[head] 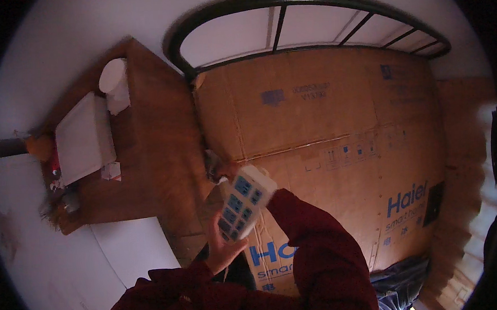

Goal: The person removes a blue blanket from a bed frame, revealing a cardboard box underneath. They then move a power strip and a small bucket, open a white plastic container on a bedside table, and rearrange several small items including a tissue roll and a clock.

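My left hand [221, 249] grips the lower end of a white plastic case [256, 179] with rows of dark blue-green panels on its face. The case is tilted, its upper end leaning to the right. My right arm, in a dark red sleeve, reaches behind the upper end of the case. Only a blurred part of my right hand [229, 170] shows past its upper left edge. Close to those fingers is a small greyish thing [210, 165], too blurred to name. Whether my right hand holds it or touches the case cannot be told.
Flattened Haier cardboard [334, 118] lies before me, by a dark metal bed rail [280, 29]. At the left, a brown wooden cabinet [164, 129] bears a white box [81, 139] and a round white-topped container [114, 75]. Dark cloth [403, 277] lies at the lower right.
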`<state>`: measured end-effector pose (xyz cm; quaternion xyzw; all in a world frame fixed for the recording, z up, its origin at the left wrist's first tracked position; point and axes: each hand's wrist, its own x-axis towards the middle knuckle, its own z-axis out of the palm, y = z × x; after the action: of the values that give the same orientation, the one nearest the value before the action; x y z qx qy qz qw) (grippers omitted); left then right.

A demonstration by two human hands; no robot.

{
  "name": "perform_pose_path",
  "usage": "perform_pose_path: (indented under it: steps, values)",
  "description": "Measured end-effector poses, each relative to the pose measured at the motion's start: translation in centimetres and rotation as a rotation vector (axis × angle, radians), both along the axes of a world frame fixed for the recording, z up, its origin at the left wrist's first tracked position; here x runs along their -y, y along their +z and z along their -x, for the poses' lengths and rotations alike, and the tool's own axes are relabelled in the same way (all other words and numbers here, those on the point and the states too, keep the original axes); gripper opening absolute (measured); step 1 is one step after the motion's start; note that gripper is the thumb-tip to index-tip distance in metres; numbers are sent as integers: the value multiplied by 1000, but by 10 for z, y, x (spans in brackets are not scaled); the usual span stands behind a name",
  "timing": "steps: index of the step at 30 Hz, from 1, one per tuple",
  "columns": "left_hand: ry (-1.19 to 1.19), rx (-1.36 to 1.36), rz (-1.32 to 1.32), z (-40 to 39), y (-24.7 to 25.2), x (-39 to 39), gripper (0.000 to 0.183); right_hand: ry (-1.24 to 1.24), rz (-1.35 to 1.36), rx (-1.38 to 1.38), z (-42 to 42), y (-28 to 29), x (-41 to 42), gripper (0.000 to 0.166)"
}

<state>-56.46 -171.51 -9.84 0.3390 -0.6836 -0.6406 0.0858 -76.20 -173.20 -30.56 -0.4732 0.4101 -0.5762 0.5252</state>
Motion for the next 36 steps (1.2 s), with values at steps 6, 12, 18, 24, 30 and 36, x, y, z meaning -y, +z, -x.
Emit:
perform_pose_path:
  steps: [6,12,18,24,30,36]
  values:
    - [-203,62,185,-50,-9,-14,84,-61,-500,-101,-5,39,-39,28]
    - [-62,-49,122,-17,4,-6,87,-627,-240,5,103,13,2,33]
    - [89,-53,277,60,-22,5,86,-734,-295,-428,-18,-18,-22,33]
    - [192,173,564,157,-81,46,72,-596,-555,-67,-152,3,-82,32]
    - [243,498,557,198,-104,48,59,-978,-731,215,-116,6,-282,27]
    - [271,346,650,197,-189,138,66,-1780,-852,-348,12,26,-504,33]
